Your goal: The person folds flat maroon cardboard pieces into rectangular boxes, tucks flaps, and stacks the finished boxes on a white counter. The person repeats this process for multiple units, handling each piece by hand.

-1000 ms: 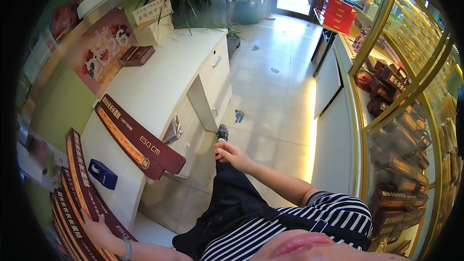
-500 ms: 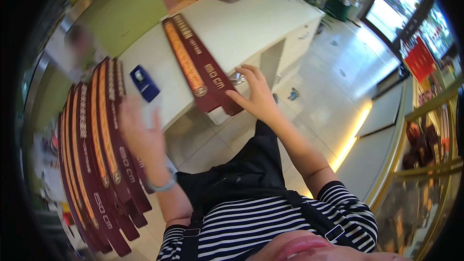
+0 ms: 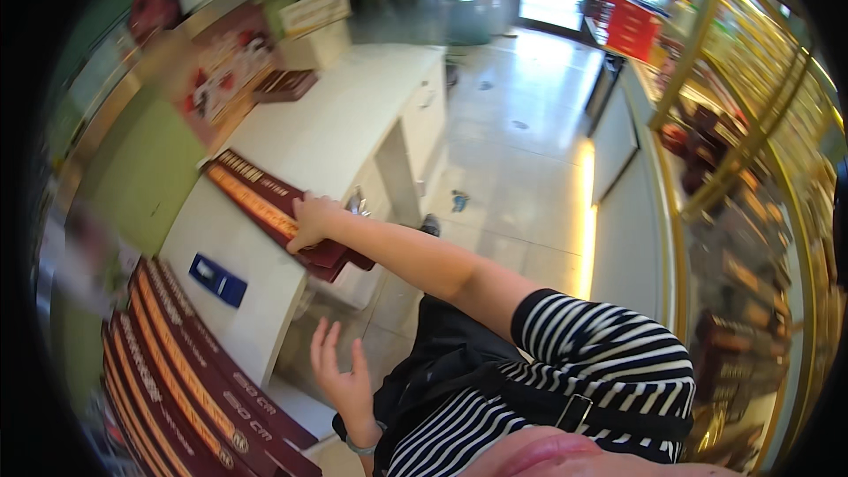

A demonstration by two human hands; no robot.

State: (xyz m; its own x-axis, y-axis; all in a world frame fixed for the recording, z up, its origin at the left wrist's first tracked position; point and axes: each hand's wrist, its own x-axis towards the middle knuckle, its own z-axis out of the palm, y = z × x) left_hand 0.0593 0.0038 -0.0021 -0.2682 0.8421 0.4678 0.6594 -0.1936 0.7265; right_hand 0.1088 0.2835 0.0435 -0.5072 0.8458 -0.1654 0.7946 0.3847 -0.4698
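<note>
So, my R hand lay across the near end of the long brown box; can't tell if it gripped. Most of the box lay ahead & to its left, slanting far-left to near-right. My L hand was farther off, open w/ nothing in it, by the box pile. White tabletop underneath, shiny floor to the right.
</note>
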